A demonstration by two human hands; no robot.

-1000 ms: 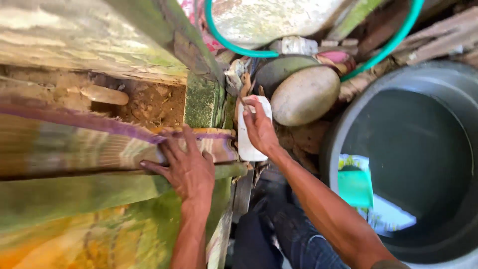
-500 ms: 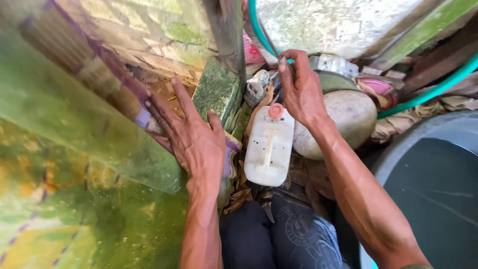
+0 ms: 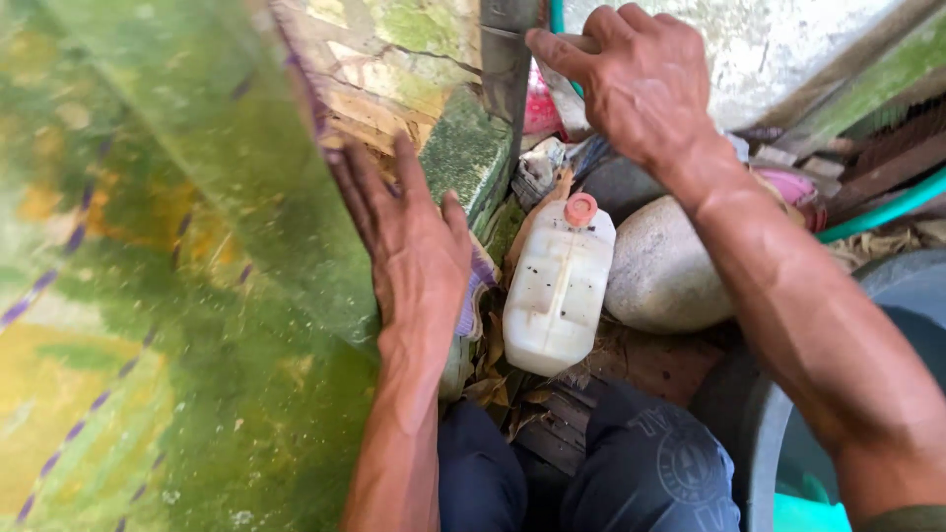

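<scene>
The left hand (image 3: 414,246) was laid flat, fingers spread and holding nothing, against the edge of a big mossy green slab (image 3: 197,296), so it looked like it was being used as a brace to keep that surface steady, or just for balance while crouching. The right hand (image 3: 631,79) was reached up and curled around something narrow and greyish at the top of the shot, beside a dark metal post (image 3: 507,59). Exactly what was gripped couldn't be made out, since most of it was hidden under the fingers, but the hand was clearly closed, not loose.

Between the two arms a white plastic jug (image 3: 559,291) was propped upright with a slight lean, wedged against a smooth grey rock (image 3: 665,271) on its right and dry leaves and rubbish on its left. That wedging was probably why it was standing at all on such messy ground. It wasn't touched by either hand. The jug was pretty grubby: off-white, speckled with dark spots, a moulded handle recess down the front, and a pinkish-orange screw cap (image 3: 580,209) that was shut.

A teal hose (image 3: 887,212) was seen running off to the right, and the rim of a big dark tub (image 3: 749,433) was cut off at the lower right, next to the dark trousers (image 3: 631,473).
</scene>
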